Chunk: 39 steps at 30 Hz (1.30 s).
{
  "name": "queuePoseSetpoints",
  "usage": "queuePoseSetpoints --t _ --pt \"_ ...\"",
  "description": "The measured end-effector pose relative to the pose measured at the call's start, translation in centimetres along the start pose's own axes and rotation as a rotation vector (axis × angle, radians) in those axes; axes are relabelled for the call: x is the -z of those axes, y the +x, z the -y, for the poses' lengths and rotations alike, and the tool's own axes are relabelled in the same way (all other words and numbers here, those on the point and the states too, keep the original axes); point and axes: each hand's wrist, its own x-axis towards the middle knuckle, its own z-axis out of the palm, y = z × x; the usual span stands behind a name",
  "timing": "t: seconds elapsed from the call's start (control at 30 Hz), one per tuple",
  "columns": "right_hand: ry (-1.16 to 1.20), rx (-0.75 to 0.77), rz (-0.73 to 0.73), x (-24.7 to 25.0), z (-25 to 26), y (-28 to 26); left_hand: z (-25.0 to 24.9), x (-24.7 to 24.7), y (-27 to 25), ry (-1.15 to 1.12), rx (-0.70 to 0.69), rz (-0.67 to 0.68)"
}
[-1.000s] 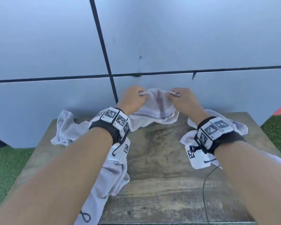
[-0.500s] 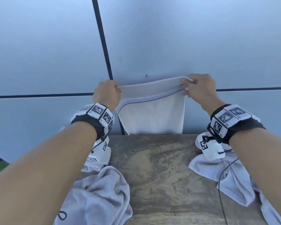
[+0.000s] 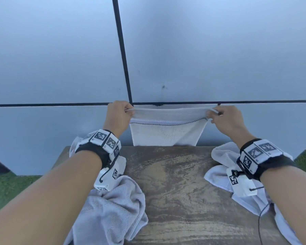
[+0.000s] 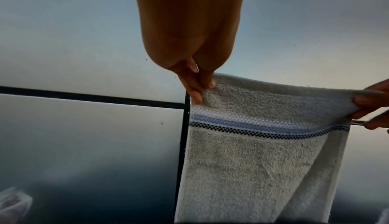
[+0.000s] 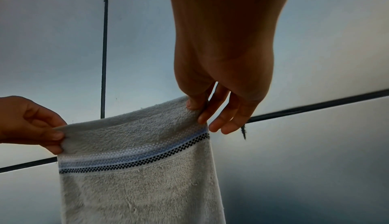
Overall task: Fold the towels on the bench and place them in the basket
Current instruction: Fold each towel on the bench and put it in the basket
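A white towel (image 3: 166, 133) with a blue and black checked stripe hangs stretched flat beyond the far edge of the wooden bench (image 3: 175, 183). My left hand (image 3: 119, 116) pinches its top left corner and my right hand (image 3: 223, 119) pinches its top right corner. The left wrist view shows the towel (image 4: 263, 161) hanging from my left hand (image 4: 200, 88). In the right wrist view the towel (image 5: 136, 177) hangs from my right hand (image 5: 202, 111), thumb and forefinger on the corner. Its lower end is hidden behind the bench. No basket is in view.
A crumpled grey towel (image 3: 111, 209) lies on the bench's left side under my left forearm. Another white towel (image 3: 223, 168) lies crumpled on the right side. A grey panelled wall (image 3: 201, 50) stands close behind the bench. Green turf (image 3: 5, 190) surrounds the bench.
My hands lifted the bunched towel off the bench and drew apart, so it now hangs spread wide between them. The hands have since come slightly lower.
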Motion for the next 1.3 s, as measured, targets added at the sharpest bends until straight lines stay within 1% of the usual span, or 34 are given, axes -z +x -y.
queuePoseSetpoints --t 0.1,0.17,0.27,0.37,0.5,0.7,0.8,0.93,1.0,1.07,1.1,1.17,1.23,1.3 --pt "-0.023 -0.03 0.033 1.0 -0.5 -3.6 0.2 1.0 -2.5 0.056 -0.017 0.065" --pt "-0.052 -0.02 0.043 1.5 -0.6 -6.1 0.6 1.5 -4.3 0.068 -0.042 0.093" --pt "-0.069 0.005 0.075 2.4 -0.7 -9.2 0.8 2.3 -6.8 0.086 -0.056 0.12" --pt "-0.066 0.003 0.095 3.3 -0.6 -11.8 0.5 3.3 -9.2 0.098 -0.031 0.127" --pt "-0.072 0.049 0.071 4.6 -0.1 -14.7 -0.3 4.7 -12.1 0.064 0.003 0.145" --pt "0.008 0.065 0.054 7.1 0.6 -18.6 -2.0 6.6 -16.0 -0.047 0.019 0.151" --pt "0.044 0.103 0.04 8.3 1.5 -20.4 -2.9 7.5 -17.7 -0.101 0.016 0.138" --pt "0.088 0.117 0.033 10.1 2.5 -22.7 -3.9 8.9 -19.2 -0.071 0.013 0.198" --pt "0.119 0.126 0.075 11.0 2.5 -23.5 -4.4 9.7 -19.8 -0.041 0.015 0.274" --pt "0.081 0.092 0.161 11.9 2.1 -24.1 -5.0 10.6 -20.6 -0.03 0.052 0.4" --pt "0.053 0.062 0.236 12.4 1.8 -24.3 -5.3 11.1 -21.1 -0.01 0.077 0.478" --pt "0.061 -0.034 0.433 13.2 1.3 -25.1 -5.4 11.8 -22.0 -0.002 0.137 0.672" --pt "0.062 -0.128 0.616 13.7 1.0 -25.9 -4.8 11.9 -22.6 -0.12 0.233 0.856" --pt "0.047 -0.182 0.728 14.0 1.0 -26.6 -4.0 11.8 -23.4 -0.249 0.362 0.967"
